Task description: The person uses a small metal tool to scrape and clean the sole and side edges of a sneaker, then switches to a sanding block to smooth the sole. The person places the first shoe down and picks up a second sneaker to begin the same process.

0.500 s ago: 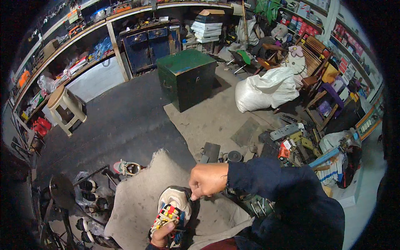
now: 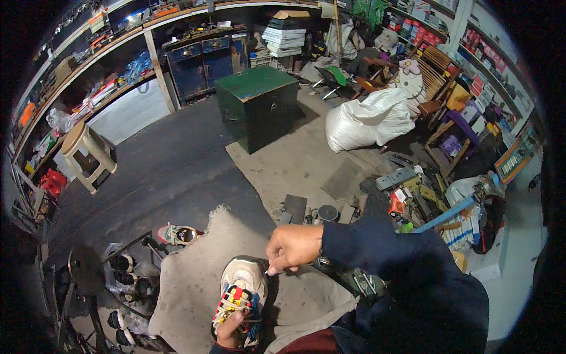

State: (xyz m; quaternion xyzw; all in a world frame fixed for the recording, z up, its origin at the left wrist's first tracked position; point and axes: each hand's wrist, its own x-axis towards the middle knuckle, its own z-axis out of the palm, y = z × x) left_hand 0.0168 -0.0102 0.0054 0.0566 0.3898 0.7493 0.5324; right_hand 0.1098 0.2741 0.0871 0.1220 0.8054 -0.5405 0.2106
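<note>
We have our left hand [image 2: 230,330] at the near edge, grasping a beige shoe [image 2: 243,276] around its middle, with the thumb over the red, yellow and white laces [image 2: 234,304]. The shoe is near us, over a stained grey cloth [image 2: 191,283], its toe pointing to the far side. Our right hand [image 2: 295,246] is just right of the toe, fingers curled and clenched, thumb and fingertips drawn together close to the shoe's edge; we cannot tell whether they pinch anything. A dark sleeve [image 2: 377,251] covers our right arm.

To the left of the cloth, we see a red and green shoe [image 2: 177,234] on the floor, and nearer, more shoes [image 2: 124,276] among clear plastic bags. A heap of tools [image 2: 407,197] lies to the right. On the far side stand a green box [image 2: 256,118], a white sack [image 2: 362,125] to its right, and a stool [image 2: 88,147] to its left.
</note>
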